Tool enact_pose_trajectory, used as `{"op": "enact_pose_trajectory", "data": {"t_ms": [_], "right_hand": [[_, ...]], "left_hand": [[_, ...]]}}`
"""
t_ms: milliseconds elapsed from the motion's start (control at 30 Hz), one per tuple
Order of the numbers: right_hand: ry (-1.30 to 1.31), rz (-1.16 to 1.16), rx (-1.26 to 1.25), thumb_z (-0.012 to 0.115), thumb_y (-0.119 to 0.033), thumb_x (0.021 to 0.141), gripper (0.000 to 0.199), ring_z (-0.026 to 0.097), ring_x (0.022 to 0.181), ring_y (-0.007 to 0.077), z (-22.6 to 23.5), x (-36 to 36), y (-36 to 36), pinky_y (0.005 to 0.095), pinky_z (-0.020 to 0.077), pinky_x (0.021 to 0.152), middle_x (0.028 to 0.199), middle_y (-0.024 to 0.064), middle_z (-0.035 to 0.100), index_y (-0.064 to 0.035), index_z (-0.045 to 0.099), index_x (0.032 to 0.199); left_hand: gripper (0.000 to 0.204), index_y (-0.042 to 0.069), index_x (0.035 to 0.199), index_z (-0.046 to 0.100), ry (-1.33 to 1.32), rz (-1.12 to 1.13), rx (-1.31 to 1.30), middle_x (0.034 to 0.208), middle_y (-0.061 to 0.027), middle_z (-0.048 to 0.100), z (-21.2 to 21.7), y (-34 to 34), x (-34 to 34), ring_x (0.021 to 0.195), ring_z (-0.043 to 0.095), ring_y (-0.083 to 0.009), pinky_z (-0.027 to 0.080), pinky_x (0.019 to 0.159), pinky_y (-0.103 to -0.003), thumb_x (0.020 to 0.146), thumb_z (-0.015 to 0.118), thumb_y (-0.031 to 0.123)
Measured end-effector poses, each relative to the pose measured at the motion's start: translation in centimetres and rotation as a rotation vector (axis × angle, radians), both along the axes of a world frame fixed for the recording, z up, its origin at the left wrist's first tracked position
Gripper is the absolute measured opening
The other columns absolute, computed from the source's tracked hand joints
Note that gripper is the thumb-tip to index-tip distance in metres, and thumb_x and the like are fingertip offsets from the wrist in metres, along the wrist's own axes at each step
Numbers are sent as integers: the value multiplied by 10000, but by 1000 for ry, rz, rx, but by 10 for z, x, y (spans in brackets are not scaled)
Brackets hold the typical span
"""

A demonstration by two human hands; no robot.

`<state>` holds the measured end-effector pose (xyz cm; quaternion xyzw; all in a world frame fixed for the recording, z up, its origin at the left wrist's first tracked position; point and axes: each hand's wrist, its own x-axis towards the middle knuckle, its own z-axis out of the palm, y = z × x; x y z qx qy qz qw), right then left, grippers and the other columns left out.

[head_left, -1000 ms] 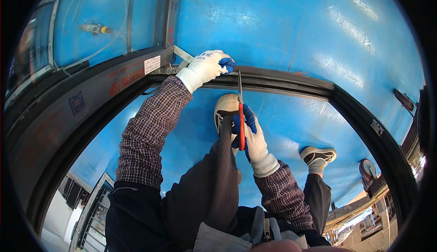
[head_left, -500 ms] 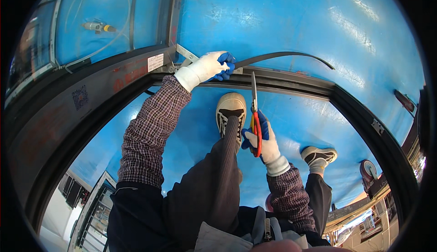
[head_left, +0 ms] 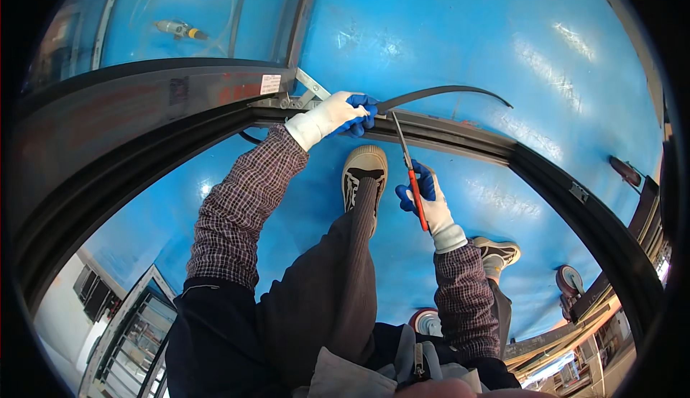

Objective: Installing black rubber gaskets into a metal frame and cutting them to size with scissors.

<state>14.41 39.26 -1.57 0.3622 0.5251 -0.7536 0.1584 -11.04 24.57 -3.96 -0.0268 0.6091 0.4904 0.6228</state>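
Note:
My left hand (head_left: 334, 116), in a white and blue glove, is closed on one end of a black flexible strip (head_left: 449, 89). The strip's free part arcs away to the right beyond the dark frame bar (head_left: 453, 135). In my right hand (head_left: 430, 200), gloved the same way, are red-handled scissors (head_left: 417, 195). Their long blades point up and slightly left, and the tips reach the strip just right of my left fingers. Whether the blades touch the strip I cannot tell. A metal hinge arm (head_left: 311, 84) lies beside my left hand.
A large dark window frame surrounds my legs, with a wide profile (head_left: 151, 99) on the left. On the blue surface beyond lies a grey tool with a yellow end (head_left: 180, 30). My shoe (head_left: 364, 171) stands inside the frame. Caster wheels (head_left: 570, 281) are at the right.
My right hand has moved up and slightly right, and the scissors now tilt left with their tips nearer the strip. My left hand keeps its hold. The whole view has shifted a little.

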Motion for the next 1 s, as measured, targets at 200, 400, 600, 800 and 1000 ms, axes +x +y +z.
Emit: {"op": "enact_pose_trajectory", "data": {"t_ms": [200, 400, 600, 800, 1000], "right_hand": [[-28, 15, -56, 716, -123, 840, 623, 569, 714, 109, 5, -2, 1, 227, 510, 616, 1013, 68, 558, -99, 370, 1357], [-60, -17, -162, 674, -99, 858, 556, 589, 671, 141, 15, -4, 5, 261, 517, 605, 944, 65, 573, -106, 412, 1348], [-61, -1, -114, 655, -96, 871, 527, 572, 628, 127, 20, -7, 2, 249, 509, 589, 919, 53, 562, -102, 420, 1342], [-27, -25, -98, 641, -75, 876, 513, 551, 615, 112, 18, -7, 0, 237, 499, 576, 892, 39, 555, -97, 422, 1339], [12, 61, -19, 674, -123, 867, 561, 540, 640, 92, 6, -3, 3, 212, 474, 564, 898, 35, 570, -117, 400, 1356]], "left_hand": [[256, 17, 1120, 608, -95, 111, 155, 858, -82, 662, -18, -12, 7, 577, 575, -125, 494, 526, -199, 879, 566, 95], [264, 15, 1125, 612, 57, -20, 8, 860, -75, 668, 0, -5, 8, 583, 576, -106, 488, 515, -179, 875, 579, 95], [226, 25, 1082, 636, -51, 121, 131, 899, -107, 690, -15, -15, 11, 591, 621, -126, 505, 490, -177, 864, 615, 83], [244, 11, 1095, 628, -112, 159, 100, 874, -94, 687, 5, -10, 9, 596, 606, -94, 493, 503, -147, 870, 600, 104], [226, 2, 1060, 642, -52, 104, 51, 842, -124, 694, -6, -14, 9, 574, 620, -106, 505, 491, -151, 870, 620, 123]]}}
